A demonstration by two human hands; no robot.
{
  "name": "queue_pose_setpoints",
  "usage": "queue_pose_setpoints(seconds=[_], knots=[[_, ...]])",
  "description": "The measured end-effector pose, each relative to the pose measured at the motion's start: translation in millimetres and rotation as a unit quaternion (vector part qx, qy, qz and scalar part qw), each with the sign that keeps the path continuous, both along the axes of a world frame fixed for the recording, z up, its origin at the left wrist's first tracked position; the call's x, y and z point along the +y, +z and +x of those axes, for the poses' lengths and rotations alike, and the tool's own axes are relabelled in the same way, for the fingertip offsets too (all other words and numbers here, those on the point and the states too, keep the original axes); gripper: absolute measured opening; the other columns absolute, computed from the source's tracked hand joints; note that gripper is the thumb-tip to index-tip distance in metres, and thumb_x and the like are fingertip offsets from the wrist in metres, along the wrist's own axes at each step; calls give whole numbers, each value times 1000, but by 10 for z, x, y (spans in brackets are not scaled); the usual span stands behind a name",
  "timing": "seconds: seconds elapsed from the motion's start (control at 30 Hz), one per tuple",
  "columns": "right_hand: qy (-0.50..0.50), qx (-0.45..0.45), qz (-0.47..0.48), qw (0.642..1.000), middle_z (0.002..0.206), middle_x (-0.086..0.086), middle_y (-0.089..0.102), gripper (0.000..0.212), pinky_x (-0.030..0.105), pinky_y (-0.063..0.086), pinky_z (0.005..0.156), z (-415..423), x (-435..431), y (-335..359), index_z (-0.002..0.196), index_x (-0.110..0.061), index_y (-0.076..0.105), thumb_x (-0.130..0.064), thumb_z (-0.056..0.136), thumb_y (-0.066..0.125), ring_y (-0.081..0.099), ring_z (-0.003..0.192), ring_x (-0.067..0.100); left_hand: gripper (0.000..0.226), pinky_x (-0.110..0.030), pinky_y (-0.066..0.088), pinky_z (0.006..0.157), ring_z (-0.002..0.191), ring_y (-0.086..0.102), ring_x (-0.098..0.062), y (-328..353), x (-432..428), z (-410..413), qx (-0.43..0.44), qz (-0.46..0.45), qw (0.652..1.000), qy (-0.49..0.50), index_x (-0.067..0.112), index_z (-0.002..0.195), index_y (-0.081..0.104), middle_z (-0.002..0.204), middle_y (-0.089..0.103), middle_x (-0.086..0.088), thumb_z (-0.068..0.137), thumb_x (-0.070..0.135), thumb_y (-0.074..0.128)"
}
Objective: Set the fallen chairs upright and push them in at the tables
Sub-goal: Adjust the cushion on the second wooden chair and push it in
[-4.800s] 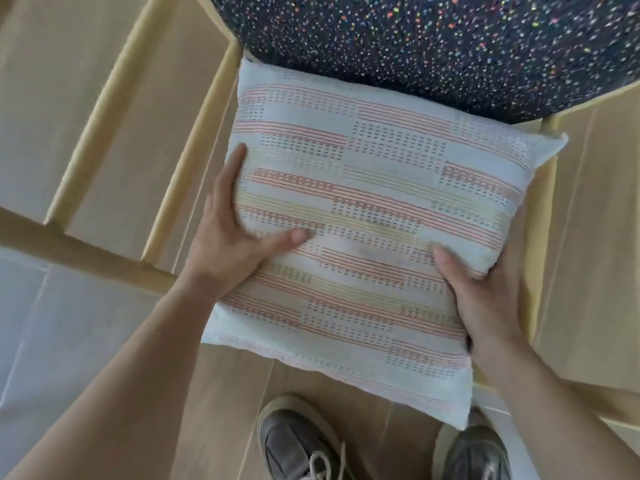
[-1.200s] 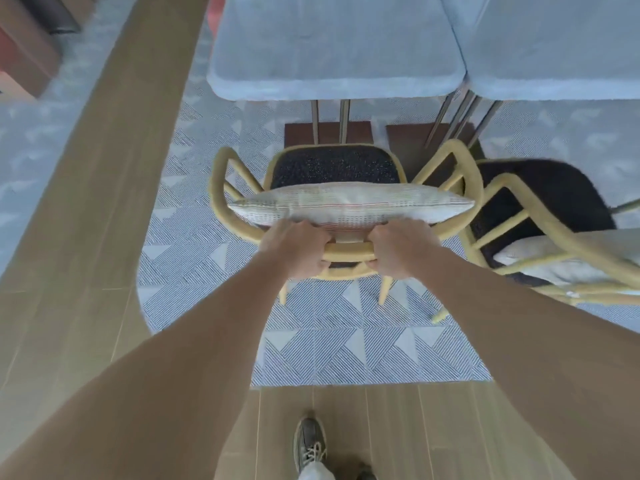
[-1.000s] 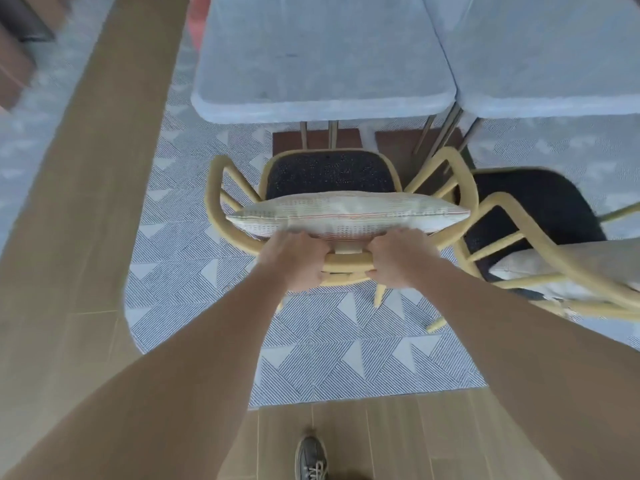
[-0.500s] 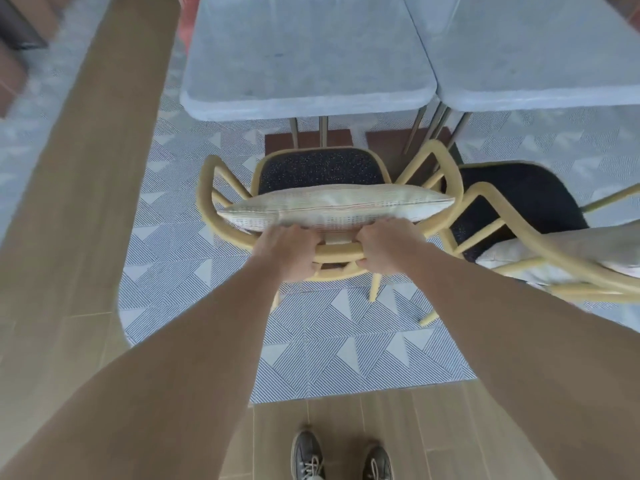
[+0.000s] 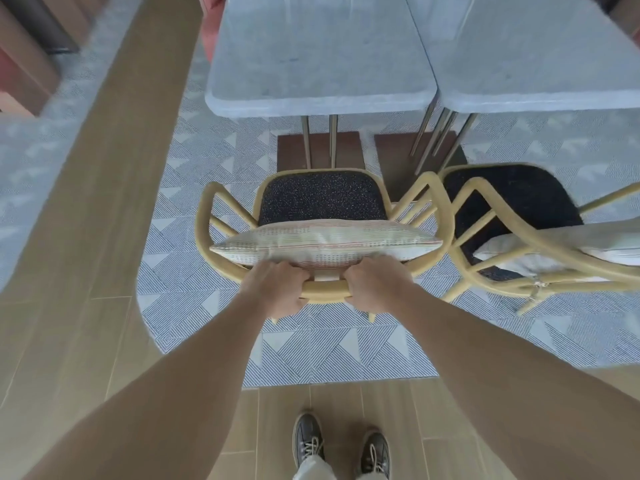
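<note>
Head view, down along two bare forearms. Grips the curved top rail of the yellow wooden chair (image 5: 202, 233) with the left hand (image 5: 273, 289), knuckles up and fingers wrapped over the rail; grips the same rail with the right hand (image 5: 375, 287) just beside, leaving a short bare stretch of rail between. Stands upright on all legs on the patterned rug (image 5: 346, 348), facing the left table (image 5: 311, 57) square on, and not yet pushed in: shows the dark speckled seat (image 5: 320, 197) wholly short of the tabletop's near edge, with the front of the seat close to the brown base plate (image 5: 318, 150) under the table. Carries a striped cushion (image 5: 325, 242) propped on edge against the backrest, right in front of the knuckles. To the right, edge to edge with the first tabletop, the right table (image 5: 536, 53), grey like the other. Before its near-left corner, a second chair (image 5: 491, 284) of the same make, upright but turned at an angle, with a pale cushion (image 5: 561, 244) leaning in it; overlaps the held chair's right armrest in this view, cannot tell whether touching. At the bottom edge, two grey laced shoes (image 5: 308, 441) on the wooden floor (image 5: 86, 237), just short of the rug's near edge
</note>
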State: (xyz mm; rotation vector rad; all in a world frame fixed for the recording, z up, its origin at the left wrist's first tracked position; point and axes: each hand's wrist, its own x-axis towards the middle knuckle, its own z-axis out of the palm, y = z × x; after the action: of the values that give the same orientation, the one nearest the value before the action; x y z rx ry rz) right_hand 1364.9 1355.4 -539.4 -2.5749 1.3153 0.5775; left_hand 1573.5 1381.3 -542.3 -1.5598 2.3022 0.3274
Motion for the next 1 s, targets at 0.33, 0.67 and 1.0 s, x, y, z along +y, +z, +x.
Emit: queue_pose_setpoints(seconds=[0.33, 0.67, 1.0], knots=[[3, 11, -12, 1000, 88, 3, 70, 27, 38, 40, 69, -287, 40, -74, 106, -21, 72, -40, 96, 57, 66, 94, 31, 26, -41, 56, 94, 101, 72, -23, -35, 96, -283, 6, 0, 1000, 0, 36, 119, 68, 101, 76, 7, 98, 45, 56], [1, 20, -33, 999, 79, -1, 60, 34, 38, 46, 68, -519, 100, -92, 110, -24, 71, -51, 97, 55, 57, 81, 28, 31, -53, 46, 110, 104, 72, -23, -47, 119, -519, -2, -19, 1000, -5, 36, 123, 69, 103, 78, 8, 94, 44, 60], [13, 12, -27, 999, 75, -1, 58, 32, 38, 54, 74, -236, 131, -8, 107, -23, 73, -45, 99, 51, 50, 75, 26, 31, -48, 46, 108, 109, 70, -24, -65, 149, -247, -5, -28, 1000, 1, 34, 126, 68, 108, 77, 6, 98, 44, 57]])
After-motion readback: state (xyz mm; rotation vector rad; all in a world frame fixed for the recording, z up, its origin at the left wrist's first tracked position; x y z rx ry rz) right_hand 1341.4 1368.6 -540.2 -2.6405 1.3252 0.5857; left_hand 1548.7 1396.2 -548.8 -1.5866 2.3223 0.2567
